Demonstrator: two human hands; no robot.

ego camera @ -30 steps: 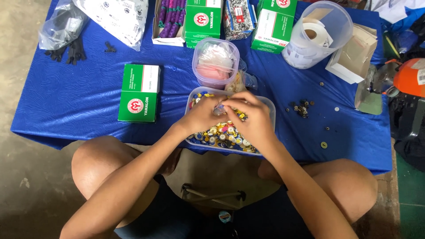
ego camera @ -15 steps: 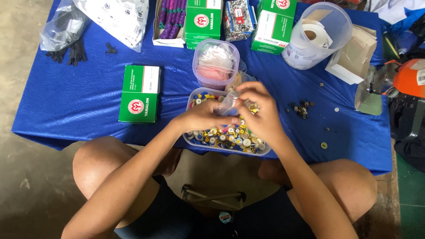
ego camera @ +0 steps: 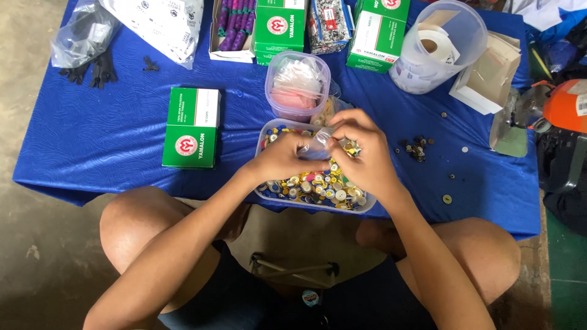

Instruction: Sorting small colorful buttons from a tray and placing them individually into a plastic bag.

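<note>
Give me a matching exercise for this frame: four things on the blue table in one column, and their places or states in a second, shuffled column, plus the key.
Things:
1. small clear bag
2. tray of buttons
3. green box
4. round tub

Places or states:
A. lies alone on the cloth, left of the tray
B. held between left hand and right hand
C. just beyond the tray, with pink and white contents
D. directly under both hands, at the table's near edge

Pairs: 1-B, 2-D, 3-A, 4-C

Bare arms, bare knees, dark shorts
</note>
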